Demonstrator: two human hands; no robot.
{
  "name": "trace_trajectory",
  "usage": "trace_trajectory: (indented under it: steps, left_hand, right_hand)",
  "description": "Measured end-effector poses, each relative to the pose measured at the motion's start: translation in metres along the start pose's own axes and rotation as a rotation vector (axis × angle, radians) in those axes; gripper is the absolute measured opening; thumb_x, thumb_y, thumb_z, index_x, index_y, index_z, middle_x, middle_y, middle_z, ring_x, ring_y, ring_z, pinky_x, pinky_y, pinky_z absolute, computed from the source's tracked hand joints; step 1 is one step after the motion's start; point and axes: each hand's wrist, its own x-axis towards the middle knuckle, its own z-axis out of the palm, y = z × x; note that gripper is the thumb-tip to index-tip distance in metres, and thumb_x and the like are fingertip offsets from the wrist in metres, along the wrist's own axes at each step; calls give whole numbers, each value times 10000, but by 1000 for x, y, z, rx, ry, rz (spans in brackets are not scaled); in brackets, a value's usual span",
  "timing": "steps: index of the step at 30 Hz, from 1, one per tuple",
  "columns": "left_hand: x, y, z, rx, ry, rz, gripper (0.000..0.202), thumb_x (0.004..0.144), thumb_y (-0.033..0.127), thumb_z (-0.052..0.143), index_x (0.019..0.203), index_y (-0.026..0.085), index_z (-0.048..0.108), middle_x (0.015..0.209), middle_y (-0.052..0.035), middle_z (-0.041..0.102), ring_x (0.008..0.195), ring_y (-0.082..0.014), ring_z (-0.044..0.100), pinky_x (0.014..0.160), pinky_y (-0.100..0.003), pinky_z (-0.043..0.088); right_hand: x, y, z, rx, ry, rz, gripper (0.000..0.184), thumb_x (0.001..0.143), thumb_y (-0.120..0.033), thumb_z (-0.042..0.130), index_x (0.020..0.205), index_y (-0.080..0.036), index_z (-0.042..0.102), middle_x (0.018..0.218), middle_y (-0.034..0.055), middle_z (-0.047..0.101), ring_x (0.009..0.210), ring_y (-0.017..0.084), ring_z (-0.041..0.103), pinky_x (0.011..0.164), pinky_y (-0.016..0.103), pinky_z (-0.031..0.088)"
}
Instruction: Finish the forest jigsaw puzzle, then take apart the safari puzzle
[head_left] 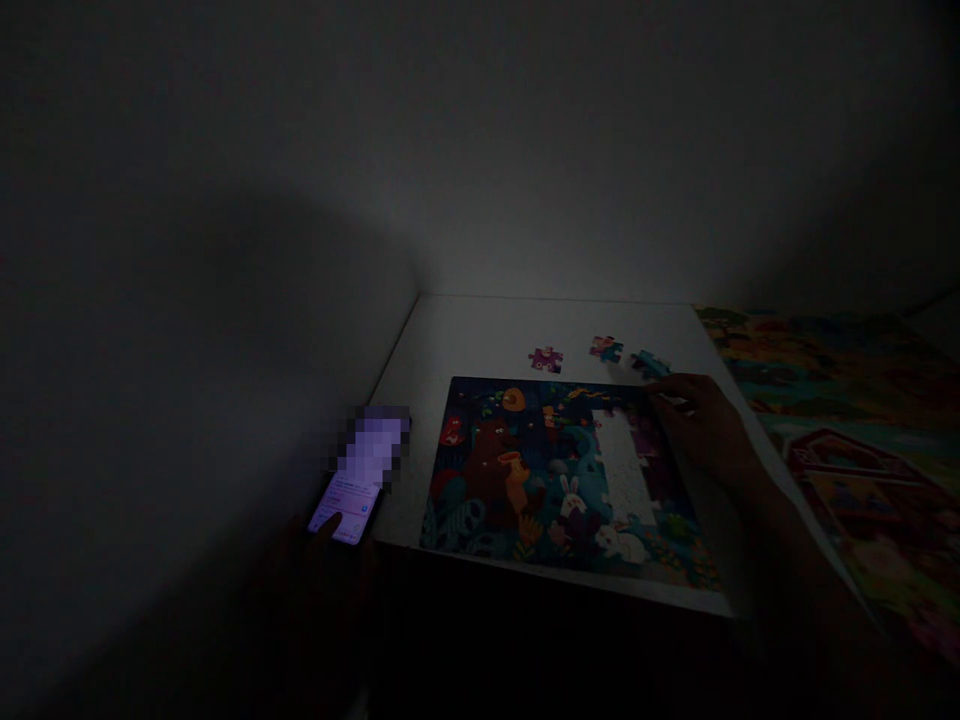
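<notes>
Now, closest in, the left hand (319, 552) lays a finger on the glowing phone (351, 500), and to its right lies the puzzle (487, 465), a white gap in it. At the puzzle's far right corner the right hand (703, 418) bunches its fingertips; in this gloom I can't tell what either hand grips. Just beyond those fingertips: a teal piece (651, 363), then leftward a pink-and-teal piece (606, 349) and a purple piece (545, 360).

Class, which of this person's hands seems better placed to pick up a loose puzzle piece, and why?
Probably the right hand: its fingertips are close to the teal loose piece. The left hand is at the lit phone, with a digit over its screen.
</notes>
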Motion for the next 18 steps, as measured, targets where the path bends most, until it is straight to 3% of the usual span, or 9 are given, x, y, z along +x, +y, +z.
trace_trajectory:
  steps: [3,8,15,18]
  left_hand:
    - [0,2,1,14,83,-36,362,823,329,637,1181,280,605,1277,-123,574,1244,-411,480,993,-684,398]
    - [3,5,2,24,69,-5,316,828,288,622,1144,294,628,1295,-110,555,1205,-376,519,965,-616,450]
    - [8,11,3,52,61,-124,332,836,265,615,1165,227,614,1337,-165,508,1266,-431,464,992,-694,388]
    - [8,8,5,71,90,-133,316,863,297,609,1163,198,596,1300,-183,528,1240,-419,486,978,-672,418]
  right_hand:
    - [1,1,1,-10,-5,9,258,826,-422,569,920,-244,731,1065,115,631,942,279,629,753,419,560]
    - [1,2,1,-18,-24,-27,256,834,-421,563,925,-250,731,1054,106,639,975,281,621,815,438,553]
    - [1,9,4,-47,-16,-24,284,846,-420,555,964,-237,737,1069,98,620,1013,267,621,864,418,547]
    - [1,13,6,-72,-20,-34,287,847,-411,547,960,-228,737,1053,99,626,1043,274,614,922,436,526]
